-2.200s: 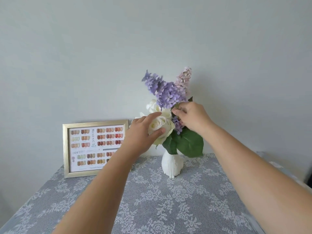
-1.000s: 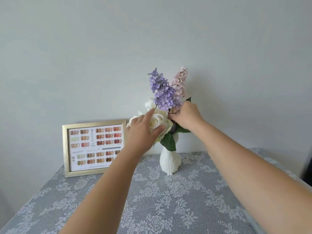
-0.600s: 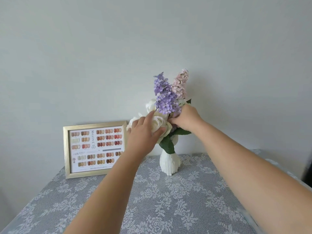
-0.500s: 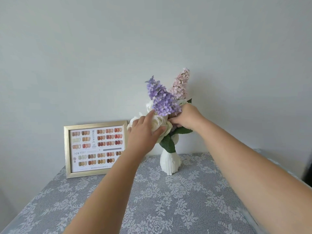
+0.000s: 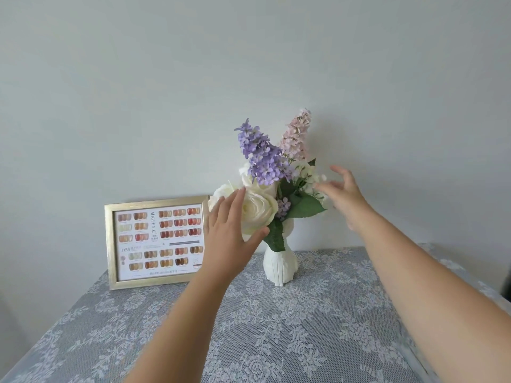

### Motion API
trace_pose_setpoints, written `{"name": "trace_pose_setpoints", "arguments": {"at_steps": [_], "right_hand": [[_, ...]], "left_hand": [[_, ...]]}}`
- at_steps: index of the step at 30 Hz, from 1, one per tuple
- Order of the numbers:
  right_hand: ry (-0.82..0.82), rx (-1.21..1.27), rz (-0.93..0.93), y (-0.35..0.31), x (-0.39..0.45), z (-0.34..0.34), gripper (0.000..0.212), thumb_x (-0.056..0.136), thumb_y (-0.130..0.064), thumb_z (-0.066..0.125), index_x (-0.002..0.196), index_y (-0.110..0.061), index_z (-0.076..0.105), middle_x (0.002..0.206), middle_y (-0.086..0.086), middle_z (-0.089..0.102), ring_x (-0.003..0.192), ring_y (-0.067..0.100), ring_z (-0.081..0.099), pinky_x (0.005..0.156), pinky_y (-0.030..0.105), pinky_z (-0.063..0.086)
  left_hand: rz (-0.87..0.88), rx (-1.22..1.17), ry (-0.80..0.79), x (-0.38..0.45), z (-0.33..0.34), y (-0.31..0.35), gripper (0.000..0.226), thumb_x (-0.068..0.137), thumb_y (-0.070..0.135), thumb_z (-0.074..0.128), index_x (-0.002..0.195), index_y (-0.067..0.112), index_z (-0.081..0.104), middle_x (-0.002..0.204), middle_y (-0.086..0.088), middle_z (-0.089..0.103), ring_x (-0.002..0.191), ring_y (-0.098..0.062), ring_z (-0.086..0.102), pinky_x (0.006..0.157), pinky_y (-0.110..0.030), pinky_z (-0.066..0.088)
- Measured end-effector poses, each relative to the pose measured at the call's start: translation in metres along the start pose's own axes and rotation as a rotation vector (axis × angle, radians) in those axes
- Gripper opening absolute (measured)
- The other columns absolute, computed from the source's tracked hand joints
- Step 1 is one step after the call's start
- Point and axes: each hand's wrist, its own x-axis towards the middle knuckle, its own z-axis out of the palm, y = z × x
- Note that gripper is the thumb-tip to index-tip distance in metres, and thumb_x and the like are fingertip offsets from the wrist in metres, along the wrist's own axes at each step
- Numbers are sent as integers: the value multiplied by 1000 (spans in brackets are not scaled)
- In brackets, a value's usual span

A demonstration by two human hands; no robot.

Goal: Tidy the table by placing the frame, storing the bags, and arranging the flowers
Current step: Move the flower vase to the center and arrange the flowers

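White roses (image 5: 258, 210) touched by left hand (image 5: 231, 234).

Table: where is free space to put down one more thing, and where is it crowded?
The lace tablecloth is bare in front of the frame and vase, and right of the vase toward the edge. The back strip is crowded: frame and vase stand close, with the left hand between.

Plain pale wall (image 5: 249, 64), grey lace tablecloth (image 5: 304, 327), soft light
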Motion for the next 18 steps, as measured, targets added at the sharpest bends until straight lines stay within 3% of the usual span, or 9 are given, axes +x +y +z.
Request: {"name": "trace_pose_setpoints", "arguments": {"at_steps": [3,6,9,14,16,18], "right_hand": [[-167,37,-76,4,5,12,82,65,-40,83,134,-43,39,142,-2,42,126,18,45,103,40,40],[-136,18,-151,-8,18,18,71,65,-37,85,126,-46,50,132,-8,46,127,16,45,97,35,42],[-149,-143,-207,-21,34,18,59,67,-41,82,118,-48,54,134,-3,45,126,18,43,94,32,35],[-190,-362,-215,-25,43,23,54,69,-35,82,119,-32,62,122,-1,58,106,17,56,85,25,39],[-179,-370,-247,-24,39,22,35,69,-32,82,101,-31,68,101,-7,68,89,13,63,69,20,45],[-167,-413,-310,-23,33,21,20,69,-29,81,79,-36,65,78,-18,66,71,3,61,55,11,40]], "left_hand": [[40,-2,-1,-5,4,-2,76,91,43,62,154,24,25,154,-1,35,144,-25,22,118,-49,19],[47,-3,28,0,4,-2,65,95,34,59,152,22,31,149,-5,42,140,-26,32,113,-48,30],[83,25,57,6,3,-1,60,95,31,60,149,20,37,143,-6,47,135,-28,39,110,-46,33],[81,66,79,10,5,0,56,95,35,59,146,22,42,135,-7,52,132,-30,40,109,-41,28],[72,70,90,11,8,1,54,95,36,59,144,22,45,131,-8,54,130,-28,39,108,-41,27],[54,57,97,12,10,2,52,94,38,59,143,24,46,129,-8,55,127,-23,36,107,-42,27]]}}
